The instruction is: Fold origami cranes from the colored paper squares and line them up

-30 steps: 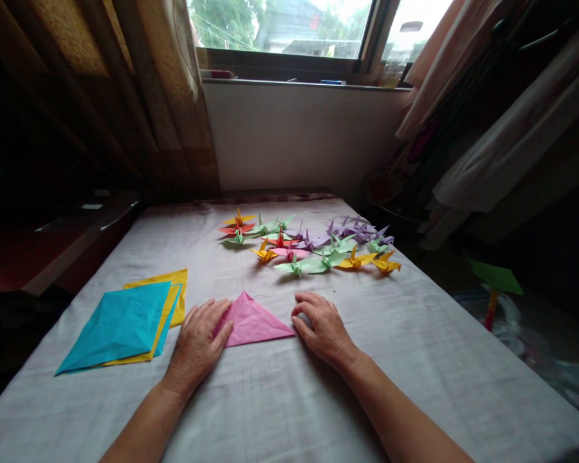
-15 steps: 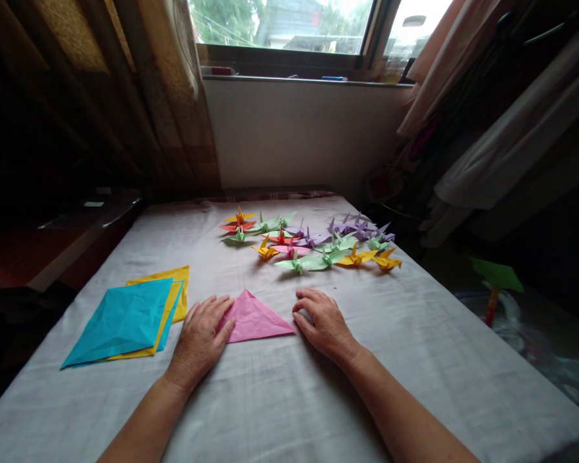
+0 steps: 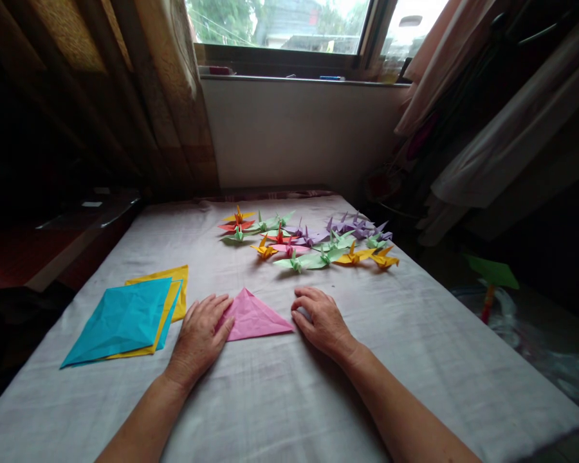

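Observation:
A pink sheet of origami paper, folded into a triangle, lies flat on the cloth with its peak pointing away from me. My left hand rests over its left corner, fingers stretched out and flat, hiding that end. Beside the right corner, my right hand lies on the cloth with loosely curved fingers, the thumb apart from the others and nothing in it. To the left of my left hand is a stack of creased blue paper and yellow paper.
Several folded paper cranes in green, purple, orange, red and pink stand toward the far side of the white-covered table. Beyond are a wall and a window. Curtains hang at left, clothes at right.
The view has shifted very slightly. Both hands and the pink paper stay in place on the cloth.

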{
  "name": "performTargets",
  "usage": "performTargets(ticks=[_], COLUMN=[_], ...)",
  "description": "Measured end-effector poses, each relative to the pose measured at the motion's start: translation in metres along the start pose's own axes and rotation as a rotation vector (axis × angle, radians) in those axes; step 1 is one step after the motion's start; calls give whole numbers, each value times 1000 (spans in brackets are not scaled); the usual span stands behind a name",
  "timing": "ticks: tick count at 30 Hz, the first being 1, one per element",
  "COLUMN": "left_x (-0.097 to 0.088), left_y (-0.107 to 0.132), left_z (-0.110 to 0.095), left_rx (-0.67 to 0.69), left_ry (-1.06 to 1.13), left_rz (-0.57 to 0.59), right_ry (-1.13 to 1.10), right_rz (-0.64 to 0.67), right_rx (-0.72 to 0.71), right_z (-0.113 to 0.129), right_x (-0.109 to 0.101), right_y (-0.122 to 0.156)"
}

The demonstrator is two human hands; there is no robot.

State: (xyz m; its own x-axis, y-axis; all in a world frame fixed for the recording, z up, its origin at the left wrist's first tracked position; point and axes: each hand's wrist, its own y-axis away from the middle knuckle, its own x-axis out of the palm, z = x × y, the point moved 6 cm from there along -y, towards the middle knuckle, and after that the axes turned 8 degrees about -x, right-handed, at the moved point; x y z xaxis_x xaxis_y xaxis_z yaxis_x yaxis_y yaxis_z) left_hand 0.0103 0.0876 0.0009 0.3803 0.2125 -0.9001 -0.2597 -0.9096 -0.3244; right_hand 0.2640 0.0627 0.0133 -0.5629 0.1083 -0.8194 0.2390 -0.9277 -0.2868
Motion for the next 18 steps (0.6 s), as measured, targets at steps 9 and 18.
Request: performTargets(ticks=[9, 18], left_x=[0, -1], left_y=[1, 0], left_z=[0, -1], left_rx=[1, -6], left_ry=[3, 8], left_rz=[-16, 1], right_ry=[-6, 11], right_rz=[-21, -10], right_rx=[-12, -14], right_z=[0, 0], right_x=[0, 1], right_y=[0, 1])
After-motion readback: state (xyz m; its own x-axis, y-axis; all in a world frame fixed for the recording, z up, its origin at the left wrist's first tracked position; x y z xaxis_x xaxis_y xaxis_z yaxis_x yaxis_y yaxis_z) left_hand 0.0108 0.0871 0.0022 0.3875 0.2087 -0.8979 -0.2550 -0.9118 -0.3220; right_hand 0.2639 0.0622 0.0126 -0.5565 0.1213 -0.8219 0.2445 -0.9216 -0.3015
